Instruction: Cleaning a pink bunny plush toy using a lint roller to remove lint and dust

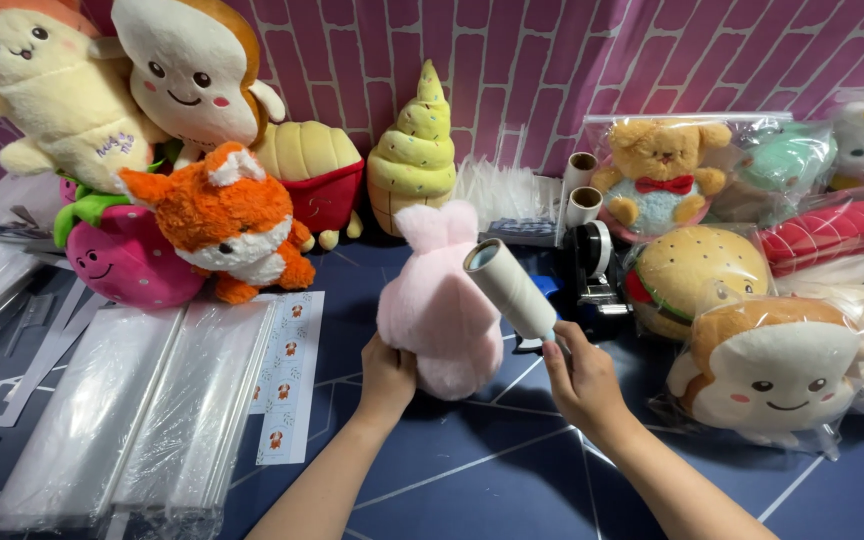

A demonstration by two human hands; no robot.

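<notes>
A pink plush rabbit [439, 300] stands upright on the dark blue table [472, 480], its back toward me and its ears pointing up. My left hand [388, 375] grips its lower left side. My right hand [580, 375] holds a lint roller [510, 288] by its light blue handle; the white roll slants up and left, touching or just beside the rabbit's right side.
Plush toys line the back: an orange fox [227, 220], a strawberry [122, 262], a toast [192, 70], a swirl cone [412, 150]. Bagged plushes [772, 370] fill the right. Clear bags [132, 410] and a sticker strip [287, 375] lie left. A tape dispenser [592, 270] stands behind the roller.
</notes>
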